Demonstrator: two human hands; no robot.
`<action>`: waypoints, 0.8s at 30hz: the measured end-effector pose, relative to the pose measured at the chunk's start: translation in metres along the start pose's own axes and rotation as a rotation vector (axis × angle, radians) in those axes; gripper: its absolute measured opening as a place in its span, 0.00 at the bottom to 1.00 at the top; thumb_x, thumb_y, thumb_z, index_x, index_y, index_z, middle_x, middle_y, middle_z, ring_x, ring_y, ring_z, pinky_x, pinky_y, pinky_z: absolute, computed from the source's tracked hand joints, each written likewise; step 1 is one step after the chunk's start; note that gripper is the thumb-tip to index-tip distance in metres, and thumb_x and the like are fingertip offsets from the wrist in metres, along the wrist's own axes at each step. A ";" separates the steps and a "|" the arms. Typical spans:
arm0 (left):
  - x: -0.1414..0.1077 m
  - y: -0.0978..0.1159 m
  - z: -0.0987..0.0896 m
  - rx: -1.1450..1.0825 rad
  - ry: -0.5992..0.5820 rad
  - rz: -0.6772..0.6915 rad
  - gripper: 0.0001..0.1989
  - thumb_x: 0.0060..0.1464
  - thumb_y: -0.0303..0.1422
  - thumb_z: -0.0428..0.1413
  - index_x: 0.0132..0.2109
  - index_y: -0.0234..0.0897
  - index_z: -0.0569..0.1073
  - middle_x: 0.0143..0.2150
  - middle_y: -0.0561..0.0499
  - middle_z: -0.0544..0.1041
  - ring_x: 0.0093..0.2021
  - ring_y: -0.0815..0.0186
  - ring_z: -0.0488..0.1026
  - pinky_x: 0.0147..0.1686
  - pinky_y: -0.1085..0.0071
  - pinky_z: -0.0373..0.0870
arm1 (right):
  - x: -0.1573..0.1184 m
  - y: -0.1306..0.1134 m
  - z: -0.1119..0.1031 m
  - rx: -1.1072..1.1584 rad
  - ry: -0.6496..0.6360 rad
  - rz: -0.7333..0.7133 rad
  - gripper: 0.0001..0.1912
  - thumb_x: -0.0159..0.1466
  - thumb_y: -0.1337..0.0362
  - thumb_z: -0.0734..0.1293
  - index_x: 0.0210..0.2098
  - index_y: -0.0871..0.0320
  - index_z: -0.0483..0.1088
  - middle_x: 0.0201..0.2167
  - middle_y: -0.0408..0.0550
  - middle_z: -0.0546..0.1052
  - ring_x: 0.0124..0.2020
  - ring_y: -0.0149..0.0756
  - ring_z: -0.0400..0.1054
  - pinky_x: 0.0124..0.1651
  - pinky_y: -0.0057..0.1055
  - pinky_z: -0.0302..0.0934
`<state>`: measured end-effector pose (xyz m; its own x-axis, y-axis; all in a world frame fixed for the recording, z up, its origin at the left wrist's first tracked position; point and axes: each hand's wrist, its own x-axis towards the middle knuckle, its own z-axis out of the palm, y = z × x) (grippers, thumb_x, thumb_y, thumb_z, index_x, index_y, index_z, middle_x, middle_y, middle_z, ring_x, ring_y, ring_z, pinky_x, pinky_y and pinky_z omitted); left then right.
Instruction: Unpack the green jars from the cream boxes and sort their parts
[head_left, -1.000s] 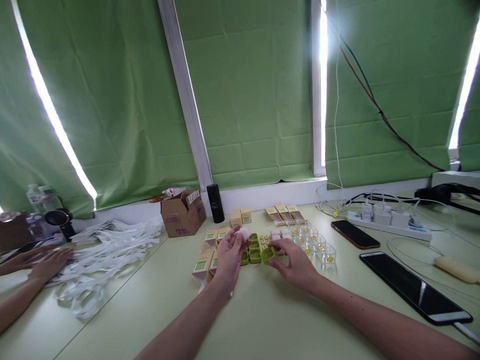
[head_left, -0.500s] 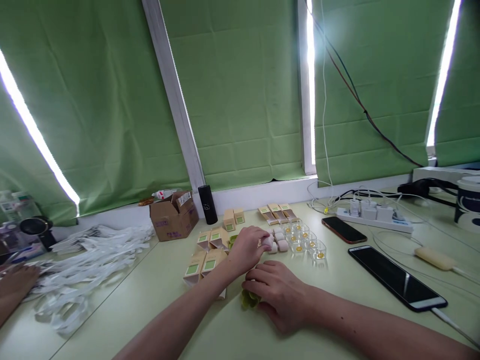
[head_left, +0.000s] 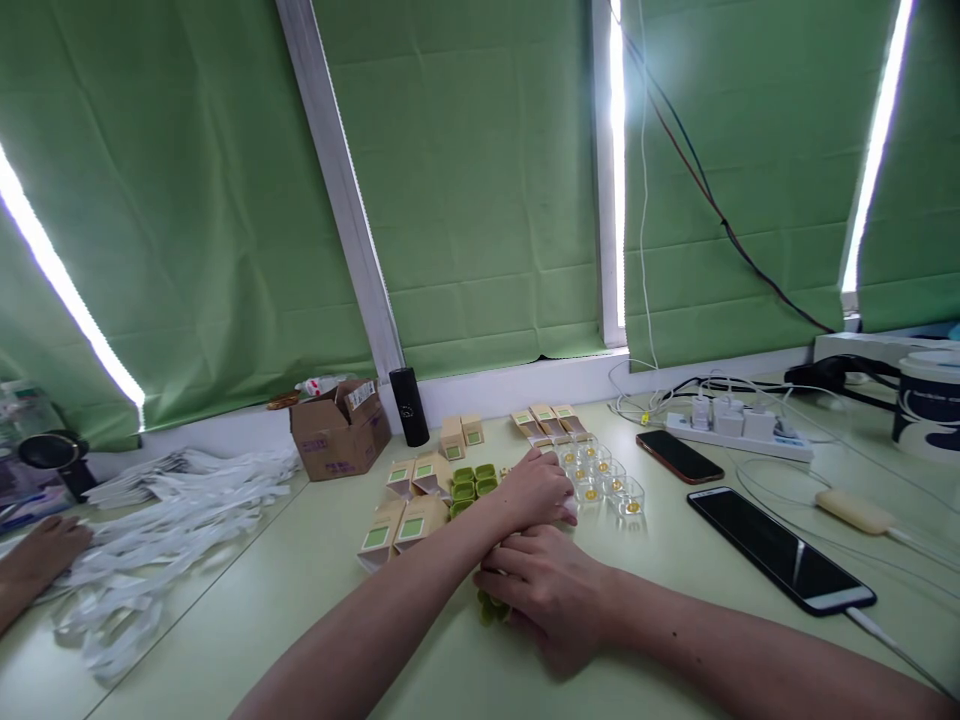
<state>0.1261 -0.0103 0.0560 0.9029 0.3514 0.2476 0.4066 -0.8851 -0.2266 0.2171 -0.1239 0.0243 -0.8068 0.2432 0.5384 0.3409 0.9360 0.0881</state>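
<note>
My left hand (head_left: 534, 488) reaches across to the right, its fingers curled over small white pieces (head_left: 571, 507) that show only at its fingertips. Just below it, my right hand (head_left: 544, 590) rests with bent fingers on green cups (head_left: 493, 606), which it partly covers. More green cups (head_left: 463, 490) stand in rows behind my left forearm. To their left are open kraft boxes (head_left: 414, 520) with green labels. Clear cups with yellow centres (head_left: 616, 484) sit right of my left hand.
A cardboard box (head_left: 341, 440) and a black cylinder (head_left: 409, 407) stand at the back. White straps (head_left: 187, 520) lie left, near another person's hand (head_left: 49, 548). Two phones (head_left: 780, 548), a power strip (head_left: 739, 432) and cables are on the right.
My left hand has moved right and nearer to me, over the white pieces, uncovering green cups behind its forearm. My right hand has stayed nearly in place. The other person's hand has come further into view.
</note>
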 end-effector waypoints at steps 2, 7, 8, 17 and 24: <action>-0.001 -0.001 0.003 0.034 0.005 0.021 0.15 0.52 0.45 0.69 0.36 0.36 0.82 0.36 0.46 0.82 0.46 0.55 0.72 0.46 0.61 0.60 | 0.001 0.000 -0.001 -0.003 0.003 -0.003 0.27 0.52 0.66 0.67 0.52 0.60 0.71 0.39 0.53 0.77 0.36 0.44 0.68 0.36 0.37 0.57; -0.006 0.000 -0.002 0.042 0.035 0.013 0.20 0.51 0.49 0.68 0.39 0.36 0.82 0.39 0.44 0.81 0.49 0.53 0.71 0.48 0.60 0.61 | 0.001 -0.001 -0.003 -0.001 0.000 -0.011 0.27 0.52 0.66 0.66 0.52 0.61 0.71 0.38 0.53 0.76 0.36 0.43 0.67 0.36 0.37 0.57; -0.009 -0.001 -0.006 0.020 0.046 -0.001 0.19 0.52 0.49 0.68 0.41 0.37 0.82 0.40 0.44 0.81 0.49 0.53 0.71 0.48 0.60 0.62 | 0.001 -0.001 -0.004 0.001 -0.009 -0.008 0.27 0.52 0.66 0.66 0.52 0.61 0.71 0.39 0.52 0.76 0.36 0.43 0.67 0.36 0.37 0.57; -0.059 -0.005 -0.054 -0.272 0.331 -0.315 0.08 0.64 0.31 0.57 0.46 0.39 0.80 0.42 0.45 0.81 0.49 0.54 0.70 0.50 0.55 0.68 | 0.000 -0.003 -0.014 0.056 -0.048 0.080 0.25 0.56 0.68 0.67 0.54 0.58 0.68 0.46 0.52 0.79 0.40 0.43 0.71 0.36 0.35 0.58; -0.109 0.014 -0.045 -0.517 0.489 -0.514 0.13 0.60 0.22 0.51 0.47 0.40 0.76 0.43 0.46 0.77 0.50 0.56 0.73 0.49 0.57 0.73 | -0.005 0.017 -0.001 0.284 0.198 0.299 0.29 0.55 0.70 0.68 0.57 0.55 0.67 0.48 0.53 0.80 0.46 0.46 0.74 0.46 0.41 0.67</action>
<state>0.0268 -0.0752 0.0681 0.4163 0.6790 0.6047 0.5251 -0.7225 0.4497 0.2272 -0.1096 0.0238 -0.5761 0.4856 0.6575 0.3769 0.8716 -0.3135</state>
